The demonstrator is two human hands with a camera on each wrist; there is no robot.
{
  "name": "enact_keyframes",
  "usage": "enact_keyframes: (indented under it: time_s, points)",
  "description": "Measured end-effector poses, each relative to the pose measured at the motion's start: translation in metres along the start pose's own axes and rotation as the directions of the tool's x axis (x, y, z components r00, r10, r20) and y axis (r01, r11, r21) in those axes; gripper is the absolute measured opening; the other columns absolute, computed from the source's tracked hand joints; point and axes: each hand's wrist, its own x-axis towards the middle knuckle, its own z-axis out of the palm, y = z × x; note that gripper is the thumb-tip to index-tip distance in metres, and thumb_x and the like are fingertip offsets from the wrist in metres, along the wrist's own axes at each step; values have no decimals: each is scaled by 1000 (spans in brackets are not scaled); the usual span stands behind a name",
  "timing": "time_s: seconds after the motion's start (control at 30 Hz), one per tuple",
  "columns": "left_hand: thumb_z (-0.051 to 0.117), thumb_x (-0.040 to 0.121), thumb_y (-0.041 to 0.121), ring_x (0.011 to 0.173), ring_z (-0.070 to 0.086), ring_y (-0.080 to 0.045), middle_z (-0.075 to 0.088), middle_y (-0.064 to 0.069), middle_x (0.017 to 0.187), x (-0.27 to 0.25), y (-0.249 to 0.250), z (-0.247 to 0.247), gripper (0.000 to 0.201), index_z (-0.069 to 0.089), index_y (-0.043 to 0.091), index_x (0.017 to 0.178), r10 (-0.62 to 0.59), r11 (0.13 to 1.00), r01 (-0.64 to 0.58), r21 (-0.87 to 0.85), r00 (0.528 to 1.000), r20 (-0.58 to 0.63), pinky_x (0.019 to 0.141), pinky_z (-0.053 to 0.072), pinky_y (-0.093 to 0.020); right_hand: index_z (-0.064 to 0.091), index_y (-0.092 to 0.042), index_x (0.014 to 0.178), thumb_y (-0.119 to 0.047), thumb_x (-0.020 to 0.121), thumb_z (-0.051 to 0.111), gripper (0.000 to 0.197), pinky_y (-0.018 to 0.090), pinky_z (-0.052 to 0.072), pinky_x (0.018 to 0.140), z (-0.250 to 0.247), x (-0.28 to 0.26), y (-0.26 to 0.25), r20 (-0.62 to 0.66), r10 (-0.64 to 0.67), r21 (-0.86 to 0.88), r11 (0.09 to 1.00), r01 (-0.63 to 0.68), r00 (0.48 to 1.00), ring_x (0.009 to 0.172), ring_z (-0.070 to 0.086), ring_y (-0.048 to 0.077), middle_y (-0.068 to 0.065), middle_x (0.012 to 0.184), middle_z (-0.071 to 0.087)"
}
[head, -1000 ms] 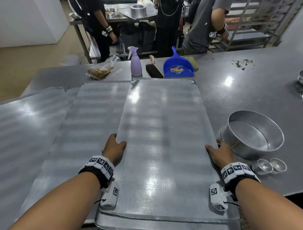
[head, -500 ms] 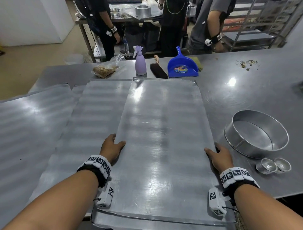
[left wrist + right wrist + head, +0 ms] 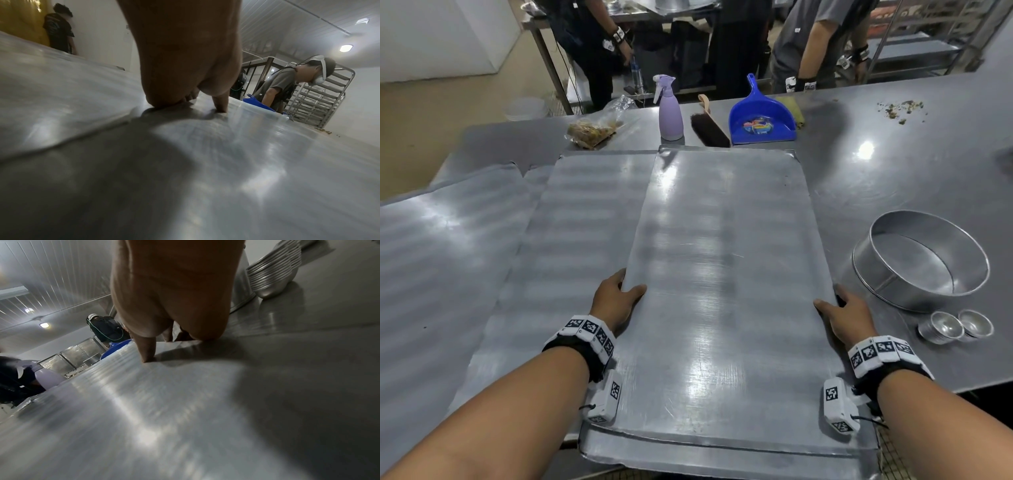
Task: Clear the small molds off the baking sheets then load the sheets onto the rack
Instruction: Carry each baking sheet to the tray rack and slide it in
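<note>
Both thumbs are lying flat on top of the upper baking sheet [image 3: 726,274] while the remaining fingers are curling down over its long edges, so the left hand [image 3: 614,301] is gripping the left edge and the right hand [image 3: 846,317] is gripping the right edge, each clamped on metal rather than spread. In the left wrist view the left hand's fingers [image 3: 168,101] are wrapping under the rim with the thumb pressing beside them; in the right wrist view the right thumb [image 3: 147,353] is pressing the top face, and the other fingers are dropping out of sight past the edge. The sheet is lying between the two hands, its long axis running straight away from the fingers toward the far side of the table [image 3: 893,178], and neither hand is nearer: they are holding roughly opposite each other. It is resting on a second sheet [image 3: 571,240], which is showing out past the left fingers. Beyond the right fingers a round pan [image 3: 921,260] is standing, with the small molds [image 3: 955,327] stacked just beside it, already off the sheets. The rack [image 3: 320,97] is standing well beyond the far end. Whether the sheet is lifted clear is hard to tell, and its near corners are hidden under the wrist cameras.
</note>
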Motion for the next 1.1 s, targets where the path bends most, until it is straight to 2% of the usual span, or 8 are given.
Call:
enact_keyframes:
  time_s: [0.13, 0.3, 0.47, 0.67, 0.83, 0.9, 0.97, 1.1]
  points:
    - [73, 94, 19, 88, 66, -9, 70, 3, 106, 0, 0, -1, 39, 64, 16, 132, 21, 999, -21, 29, 1000, -6, 70, 49, -18, 65, -9, 120, -9, 87, 73, 34, 30, 45, 89, -1, -3, -3, -10, 4, -26, 1000, -4, 1000, 99, 64, 22, 4, 108, 70]
    - [71, 95, 25, 105, 68, -23, 72, -1, 118, -2, 2, -3, 42, 62, 17, 135, 30, 995, -31, 97, 999, 19, 94, 55, -37, 61, -8, 129, -20, 86, 74, 46, 38, 48, 101, -3, -2, -2, 1, 23, -83, 996, -23, 1000, 110, 64, 24, 3, 121, 68]
    - [69, 95, 34, 115, 65, -28, 68, -5, 131, -3, 6, -14, 50, 57, 16, 140, 14, 956, -46, 290, 994, 112, 102, 52, -42, 58, -16, 134, -33, 89, 71, 49, 36, 47, 99, -15, -9, -9, 83, -22, -233, 972, 41, 996, 115, 63, 26, 1, 125, 67]
    - [72, 92, 39, 117, 63, -29, 67, -6, 132, -25, 3, -23, 51, 58, 15, 136, -22, 881, -52, 471, 988, 151, 96, 49, -35, 59, -17, 128, -37, 85, 74, 50, 41, 50, 98, -29, -27, -10, 153, -31, -331, 940, 80, 988, 111, 64, 29, 8, 123, 69]
    - [64, 92, 54, 128, 48, -40, 49, -18, 138, -63, 0, -21, 65, 48, 16, 142, -10, 693, -62, 718, 995, 96, 105, 45, -47, 45, -22, 146, -50, 82, 71, 75, 43, 41, 108, -38, -54, -18, 214, -98, -635, 742, 214, 972, 131, 44, 34, 15, 140, 49]
    - [64, 92, 55, 133, 42, -39, 44, -15, 141, -84, 2, -17, 65, 47, 21, 145, 49, 626, -119, 771, 992, 114, 108, 42, -51, 52, -25, 141, -49, 81, 72, 67, 43, 41, 107, -37, -70, -27, 285, -157, -683, 659, 316, 945, 129, 44, 32, 11, 137, 50]
    - [65, 92, 52, 132, 43, -34, 47, -9, 139, -105, 5, -10, 56, 53, 25, 140, 109, 574, -199, 794, 980, 166, 107, 41, -50, 63, -26, 122, -49, 81, 70, 47, 40, 45, 98, -33, -89, -33, 398, -185, -684, 592, 425, 898, 120, 49, 29, 5, 122, 56]
    - [67, 93, 47, 107, 59, -23, 58, 3, 113, -151, 9, 8, 29, 65, 26, 113, 152, 585, -367, 724, 926, 346, 92, 45, -36, 62, -28, 92, -45, 88, 64, 18, 28, 41, 73, -19, -134, -40, 567, -205, -591, 572, 568, 797, 93, 58, 17, -10, 91, 53]
